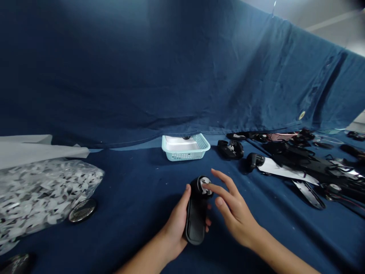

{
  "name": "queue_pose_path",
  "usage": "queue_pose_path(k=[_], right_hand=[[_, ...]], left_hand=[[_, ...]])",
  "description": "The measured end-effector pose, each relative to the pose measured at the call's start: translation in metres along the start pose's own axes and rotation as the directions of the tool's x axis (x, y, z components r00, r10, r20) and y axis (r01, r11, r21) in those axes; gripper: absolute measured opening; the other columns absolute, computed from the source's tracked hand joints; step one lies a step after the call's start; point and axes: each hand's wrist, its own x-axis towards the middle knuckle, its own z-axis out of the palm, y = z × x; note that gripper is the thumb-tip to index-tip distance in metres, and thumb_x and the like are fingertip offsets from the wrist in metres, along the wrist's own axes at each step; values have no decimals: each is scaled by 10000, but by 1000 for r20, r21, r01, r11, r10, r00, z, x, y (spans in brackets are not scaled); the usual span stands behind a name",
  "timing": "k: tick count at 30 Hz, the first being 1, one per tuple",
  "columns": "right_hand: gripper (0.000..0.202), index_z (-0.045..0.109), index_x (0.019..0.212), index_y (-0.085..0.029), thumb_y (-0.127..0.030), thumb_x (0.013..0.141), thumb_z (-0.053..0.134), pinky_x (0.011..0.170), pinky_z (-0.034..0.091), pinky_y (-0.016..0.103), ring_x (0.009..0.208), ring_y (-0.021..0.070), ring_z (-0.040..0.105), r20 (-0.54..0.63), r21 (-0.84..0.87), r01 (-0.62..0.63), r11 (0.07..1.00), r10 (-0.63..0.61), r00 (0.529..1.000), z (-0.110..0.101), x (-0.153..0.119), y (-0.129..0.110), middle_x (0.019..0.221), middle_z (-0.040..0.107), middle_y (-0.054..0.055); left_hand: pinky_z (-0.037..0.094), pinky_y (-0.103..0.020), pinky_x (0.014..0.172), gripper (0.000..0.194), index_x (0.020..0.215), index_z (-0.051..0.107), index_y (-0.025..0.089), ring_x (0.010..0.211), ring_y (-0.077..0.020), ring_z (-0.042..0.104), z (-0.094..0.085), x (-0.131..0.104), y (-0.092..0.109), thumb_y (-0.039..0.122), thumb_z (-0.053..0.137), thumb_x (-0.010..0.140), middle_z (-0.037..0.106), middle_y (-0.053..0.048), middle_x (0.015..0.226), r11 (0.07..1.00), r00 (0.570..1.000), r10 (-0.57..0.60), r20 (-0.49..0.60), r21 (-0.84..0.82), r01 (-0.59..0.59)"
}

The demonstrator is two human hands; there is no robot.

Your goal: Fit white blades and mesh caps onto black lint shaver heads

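Upright in my left hand (179, 224) is a long black plastic housing (196, 222) with a rounded base and a round head at its top. My thumb lies along its left side and fingertips show on the right. A small white and silvery part (204, 185) sits inside the head's opening. My right hand (232, 213) is beside the head, its fingers apart and holding nothing. One outstretched fingertip of it reaches the white part and seems to touch it; the exact contact is too small to tell.
Beyond the hands stands a light blue basket (185, 156) with white lining. Black housings (230, 149) and parts crowd the right side. At left lie a clear bag of small white and grey pieces (42, 198) and a round dark disc (82, 210). Blue cloth (142, 76) hangs behind.
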Motion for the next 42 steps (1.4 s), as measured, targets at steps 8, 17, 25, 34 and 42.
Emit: queue_pose_path(k=[8,17,25,34,42], right_hand=[[348,556,1266,-336,-381,982,360,1063,330,567,1348,294,346,-80,-62,-90,994,85,993,1,2,7,1473,353,50],[326,622,1204,-326,-370,974,394,1036,364,567,1299,306,416,-93,25,-38,999,40,995,1,-2,4,1437,404,64],[358,527,1308,-352,-348,964,426,1066,337,574,1354,311,339,-43,-51,37,998,-39,998,2,-1,2,1494,312,52],[728,263,1465,-302,-404,846,632,894,559,413,1169,286,581,97,409,-163,898,134,986,2,-3,-8,1443,443,111],[753,370,1401,-359,-376,753,753,1013,469,457,1248,289,516,120,558,-147,817,96,988,-3,-10,-8,1399,501,65]], left_hand=[[488,-254,524,643,914,675,76,558,-140,605,-2,0,-1,668,427,877,661,-87,844,1000,1000,0,13,0,0],[491,-267,539,646,1023,660,93,573,-154,614,-9,3,-3,683,459,854,689,-109,876,999,1000,-1,28,-33,2],[494,-261,550,667,952,665,89,527,-173,614,-6,2,-1,690,385,880,661,-97,628,999,1000,-15,19,29,15],[462,-223,513,742,982,679,58,544,-169,634,-12,-3,2,701,321,892,677,-120,659,994,960,-108,258,2,112],[485,-350,773,564,1070,671,136,824,-252,658,-6,-15,-1,634,530,845,701,-133,922,989,909,-149,390,68,133]])
